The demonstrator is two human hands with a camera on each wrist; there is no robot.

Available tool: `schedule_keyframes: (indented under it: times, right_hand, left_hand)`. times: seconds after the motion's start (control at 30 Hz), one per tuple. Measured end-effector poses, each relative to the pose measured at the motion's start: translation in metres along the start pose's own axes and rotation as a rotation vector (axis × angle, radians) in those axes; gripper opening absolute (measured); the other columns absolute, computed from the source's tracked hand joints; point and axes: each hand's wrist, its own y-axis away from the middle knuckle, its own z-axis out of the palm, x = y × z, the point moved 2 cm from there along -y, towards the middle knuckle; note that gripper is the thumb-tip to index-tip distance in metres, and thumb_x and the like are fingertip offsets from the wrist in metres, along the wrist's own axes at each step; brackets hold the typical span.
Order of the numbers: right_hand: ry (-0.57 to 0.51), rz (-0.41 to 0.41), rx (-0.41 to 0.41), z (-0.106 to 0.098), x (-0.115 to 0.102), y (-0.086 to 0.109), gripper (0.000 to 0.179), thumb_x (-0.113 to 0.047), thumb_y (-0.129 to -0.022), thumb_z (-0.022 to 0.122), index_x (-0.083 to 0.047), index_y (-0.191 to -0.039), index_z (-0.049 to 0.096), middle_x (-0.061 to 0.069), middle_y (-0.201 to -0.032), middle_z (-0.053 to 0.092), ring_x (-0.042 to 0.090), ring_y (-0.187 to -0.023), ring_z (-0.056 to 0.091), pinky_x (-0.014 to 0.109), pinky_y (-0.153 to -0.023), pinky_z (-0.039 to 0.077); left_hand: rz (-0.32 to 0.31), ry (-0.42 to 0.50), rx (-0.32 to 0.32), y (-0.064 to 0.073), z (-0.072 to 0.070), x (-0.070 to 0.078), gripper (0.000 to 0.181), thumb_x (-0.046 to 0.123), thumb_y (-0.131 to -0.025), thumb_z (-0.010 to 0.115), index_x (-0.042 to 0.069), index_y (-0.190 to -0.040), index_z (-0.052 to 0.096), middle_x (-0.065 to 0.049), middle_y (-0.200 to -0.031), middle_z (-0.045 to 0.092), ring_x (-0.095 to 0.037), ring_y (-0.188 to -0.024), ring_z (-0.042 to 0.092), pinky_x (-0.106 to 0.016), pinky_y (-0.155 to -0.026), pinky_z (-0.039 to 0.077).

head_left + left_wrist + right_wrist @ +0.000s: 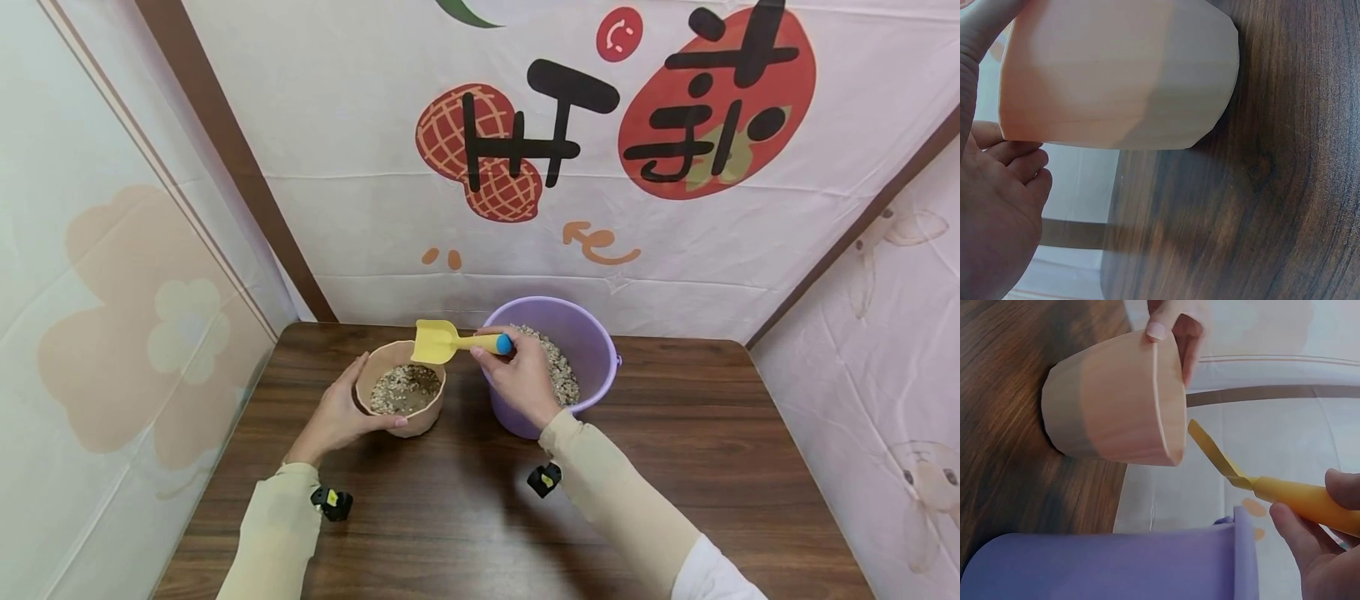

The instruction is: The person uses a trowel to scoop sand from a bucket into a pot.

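On the table's left stands a peach-coloured pot (401, 423), partly filled with a gravelly grain mix (405, 388). My left hand (341, 418) grips its rim, thumb on the near side and fingers on the far side. A yellow toy shovel (436, 342) with a blue handle end is in my right hand (523, 372), pinched by the handle. In the right wrist view the shovel's blade (1215, 453) is beside the pot's rim, apart from it. From the head its tip overlaps the pot's opening, and the blade looks bare.
Right of the pot stands a purple bucket (600, 333) holding more of the same mix, below my right forearm. The wooden table (675, 467) backs onto a printed white cloth (360, 225). Cloth walls also border the left and right sides.
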Motion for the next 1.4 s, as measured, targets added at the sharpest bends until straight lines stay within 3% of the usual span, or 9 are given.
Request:
schedule_keyframes:
  times: [0.13,0.3,0.43,0.6,0.87,1.13,1.4]
  right_hand:
    - [-0.051,0.012,0.012,-0.011,0.002,0.001,0.024,-0.008,-0.087,0.081,0.001,-0.109,0.077,0.01,-0.094,0.074,0.014,-0.073,0.063,0.023,-0.064,0.054]
    - [-0.206,0.075,-0.015,-0.023,0.002,0.004,0.026,-0.009,-0.091,0.078,0.004,-0.113,0.074,0.011,-0.095,0.074,0.013,-0.073,0.064,0.021,-0.062,0.053]
    - [-0.387,0.132,-0.036,-0.032,0.001,0.008,0.027,-0.004,-0.093,0.074,0.009,-0.117,0.07,0.019,-0.104,0.073,0.022,-0.087,0.073,0.035,-0.079,0.061]
    - [-0.538,0.155,-0.044,-0.044,0.001,0.011,0.029,0.002,-0.094,0.07,0.013,-0.12,0.066,0.024,-0.111,0.07,0.04,-0.099,0.071,0.051,-0.091,0.055]
    - [-0.599,0.184,-0.039,-0.067,0.006,0.016,0.033,0.001,-0.095,0.069,0.013,-0.124,0.062,0.025,-0.117,0.065,0.036,-0.102,0.071,0.047,-0.092,0.055]
    - [-0.649,0.241,0.038,-0.095,0.018,0.024,0.034,0.002,-0.095,0.068,0.014,-0.125,0.06,0.022,-0.115,0.063,0.03,-0.099,0.073,0.045,-0.093,0.054]
    - [-0.663,0.216,0.097,-0.117,0.033,0.035,0.042,0.001,-0.094,0.07,0.021,-0.127,0.054,0.023,-0.117,0.061,0.029,-0.101,0.072,0.045,-0.095,0.053]
  left_hand:
    - [0.001,-0.002,-0.001,0.0,0.0,0.0,0.135,0.049,-0.063,0.096,0.005,-0.162,0.017,-0.023,-0.162,0.027,-0.044,-0.141,0.036,-0.061,-0.112,0.033]
    - [0.006,0.002,-0.001,0.001,0.0,0.002,0.134,0.048,-0.063,0.096,0.004,-0.162,0.017,-0.023,-0.162,0.026,-0.044,-0.142,0.035,-0.061,-0.113,0.033]
    - [0.004,0.004,-0.002,0.001,0.0,0.002,0.134,0.048,-0.064,0.096,0.004,-0.162,0.017,-0.024,-0.162,0.027,-0.044,-0.142,0.036,-0.061,-0.113,0.033]
    - [0.002,0.007,-0.006,0.001,0.0,0.003,0.134,0.047,-0.064,0.096,0.004,-0.162,0.016,-0.024,-0.162,0.026,-0.044,-0.142,0.036,-0.061,-0.112,0.034]
    - [0.002,0.011,-0.009,0.002,-0.001,0.002,0.133,0.047,-0.065,0.096,0.004,-0.162,0.016,-0.025,-0.16,0.029,-0.045,-0.139,0.04,-0.062,-0.11,0.036]
    - [0.007,0.017,-0.003,0.002,0.0,0.003,0.133,0.045,-0.064,0.097,0.003,-0.162,0.018,-0.025,-0.16,0.031,-0.044,-0.139,0.039,-0.061,-0.111,0.034]
    - [0.005,0.01,0.001,0.001,0.0,0.002,0.133,0.046,-0.064,0.097,0.003,-0.162,0.018,-0.025,-0.16,0.029,-0.044,-0.14,0.038,-0.061,-0.112,0.034]
